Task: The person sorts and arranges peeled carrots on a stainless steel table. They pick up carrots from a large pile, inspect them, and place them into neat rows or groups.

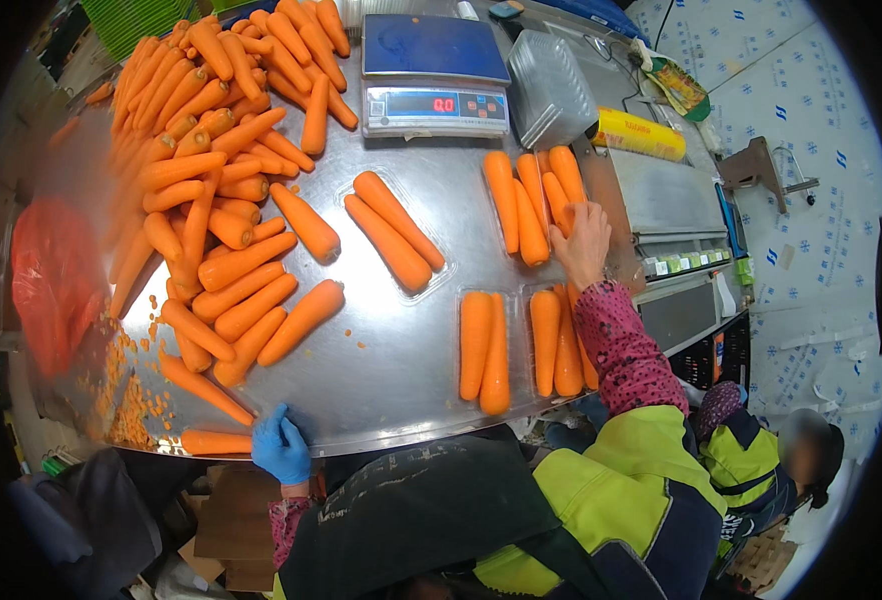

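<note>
My bare right hand (585,238) grips the near end of a clear plastic tray of carrots (565,171), which stands beside another carrot tray (499,196) at the right of the steel table. Below my right forearm lies a third filled tray (546,341), partly covered by the sleeve. Left of that is a tray with two carrots (476,341). Another tray with two carrots (396,232) lies mid-table. My left hand (282,444), in a blue glove, is at the near table edge against the end of a loose carrot (215,442); its grip is unclear.
A large carrot heap (208,150) covers the table's left side, with carrot scraps (129,412) near the corner. A digital scale (435,75), stacked clear trays (551,88), a yellow film roll (639,133) and a wrapping machine (666,195) line the back and right. Another person (748,457) is at right.
</note>
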Tool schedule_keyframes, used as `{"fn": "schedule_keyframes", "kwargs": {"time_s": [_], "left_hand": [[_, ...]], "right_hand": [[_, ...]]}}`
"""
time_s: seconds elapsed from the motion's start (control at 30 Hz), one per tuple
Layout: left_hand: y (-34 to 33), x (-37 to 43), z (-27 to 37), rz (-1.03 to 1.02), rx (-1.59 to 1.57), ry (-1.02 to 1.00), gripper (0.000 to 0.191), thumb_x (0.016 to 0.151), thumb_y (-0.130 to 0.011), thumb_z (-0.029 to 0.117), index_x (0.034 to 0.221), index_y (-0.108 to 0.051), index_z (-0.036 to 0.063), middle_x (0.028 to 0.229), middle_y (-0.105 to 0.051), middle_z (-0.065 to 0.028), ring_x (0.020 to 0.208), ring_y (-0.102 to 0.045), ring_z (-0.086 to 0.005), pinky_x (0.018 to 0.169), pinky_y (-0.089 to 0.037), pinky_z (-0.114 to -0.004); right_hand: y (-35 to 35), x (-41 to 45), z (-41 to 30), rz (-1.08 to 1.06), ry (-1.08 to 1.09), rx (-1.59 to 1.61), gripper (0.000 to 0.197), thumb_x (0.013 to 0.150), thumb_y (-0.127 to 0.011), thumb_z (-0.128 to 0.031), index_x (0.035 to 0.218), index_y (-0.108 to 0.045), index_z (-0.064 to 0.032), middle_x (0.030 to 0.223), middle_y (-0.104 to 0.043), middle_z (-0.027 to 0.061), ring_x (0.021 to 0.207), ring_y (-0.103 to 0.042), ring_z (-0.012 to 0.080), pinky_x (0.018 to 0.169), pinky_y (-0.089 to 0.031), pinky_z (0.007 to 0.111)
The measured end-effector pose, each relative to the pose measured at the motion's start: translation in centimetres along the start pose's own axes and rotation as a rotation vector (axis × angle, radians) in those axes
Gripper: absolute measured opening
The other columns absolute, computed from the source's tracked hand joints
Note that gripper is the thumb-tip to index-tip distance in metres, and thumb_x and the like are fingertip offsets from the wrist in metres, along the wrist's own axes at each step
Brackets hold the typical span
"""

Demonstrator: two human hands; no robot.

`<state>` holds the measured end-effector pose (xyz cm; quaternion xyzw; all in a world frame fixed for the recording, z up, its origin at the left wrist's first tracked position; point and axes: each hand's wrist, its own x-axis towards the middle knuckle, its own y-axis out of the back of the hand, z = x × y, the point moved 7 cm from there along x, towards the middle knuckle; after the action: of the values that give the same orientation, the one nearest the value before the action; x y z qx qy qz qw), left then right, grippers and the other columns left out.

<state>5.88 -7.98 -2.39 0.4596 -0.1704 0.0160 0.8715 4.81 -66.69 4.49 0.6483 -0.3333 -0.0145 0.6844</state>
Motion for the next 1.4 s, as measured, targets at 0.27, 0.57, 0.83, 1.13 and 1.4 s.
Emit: {"fn": "schedule_keyframes", "kwargs": {"time_s": [0.27, 0.57, 0.83, 1.13, 1.4], "left_hand": [[0.1, 0.0, -0.1, 0.039, -0.029, 0.034, 0.018, 0.088, -0.062, 0.005, 0.101, -0.074, 0.0081, 0.082, -0.065, -0.0106, 0.075, -0.062, -0.0303, 0.07, -0.051, -0.039], [0.0, -0.2, -0.4, 0.056, -0.053, 0.078, 0.019, 0.087, -0.062, 0.004, 0.101, -0.074, 0.0067, 0.082, -0.066, -0.0108, 0.077, -0.063, -0.0288, 0.073, -0.052, -0.037], [0.0, -0.3, -0.4, 0.035, -0.052, 0.092, 0.021, 0.086, -0.063, 0.004, 0.103, -0.075, 0.0078, 0.081, -0.067, -0.0095, 0.074, -0.064, -0.0265, 0.07, -0.052, -0.036], [0.3, -0.1, 0.0, 0.064, -0.012, 0.02, 0.019, 0.085, -0.064, 0.007, 0.101, -0.075, 0.0106, 0.076, -0.064, -0.0104, 0.068, -0.061, -0.0307, 0.063, -0.049, -0.04], [-0.7, 0.1, -0.1, -0.015, 0.019, -0.065, 0.021, 0.085, -0.064, 0.009, 0.102, -0.075, 0.0131, 0.076, -0.064, -0.0087, 0.068, -0.06, -0.0303, 0.062, -0.047, -0.042]], "right_hand": [[-1.3, 0.5, 1.2, 0.05, -0.08, 0.147, 0.039, 0.074, -0.074, -0.014, 0.108, -0.056, -0.0062, 0.108, -0.054, 0.0149, 0.104, -0.052, 0.036, 0.09, -0.042, 0.047], [3.2, -1.1, -0.8, 0.136, -0.059, 0.356, 0.048, 0.075, -0.065, -0.002, 0.122, -0.054, -0.0007, 0.123, -0.054, 0.0169, 0.118, -0.052, 0.0339, 0.104, -0.04, 0.041], [7.8, -15.7, -23.1, -1.507, 0.571, 1.536, 0.092, 0.076, -0.082, -0.04, 0.149, -0.038, -0.0065, 0.148, -0.043, 0.0151, 0.142, -0.032, 0.0279, 0.118, -0.027, 0.044], [0.9, -5.0, -20.2, -0.415, 0.244, 0.699, 0.053, 0.09, -0.067, -0.026, 0.132, -0.054, 0.0018, 0.12, -0.06, 0.0244, 0.111, -0.057, 0.0402, 0.099, -0.044, 0.046], [-6.7, -2.7, -22.7, -0.618, -0.089, 0.306, 0.127, 0.066, -0.084, -0.052, 0.157, -0.012, -0.0013, 0.14, -0.045, 0.0282, 0.128, -0.046, 0.0437, 0.104, -0.038, 0.057]]}}
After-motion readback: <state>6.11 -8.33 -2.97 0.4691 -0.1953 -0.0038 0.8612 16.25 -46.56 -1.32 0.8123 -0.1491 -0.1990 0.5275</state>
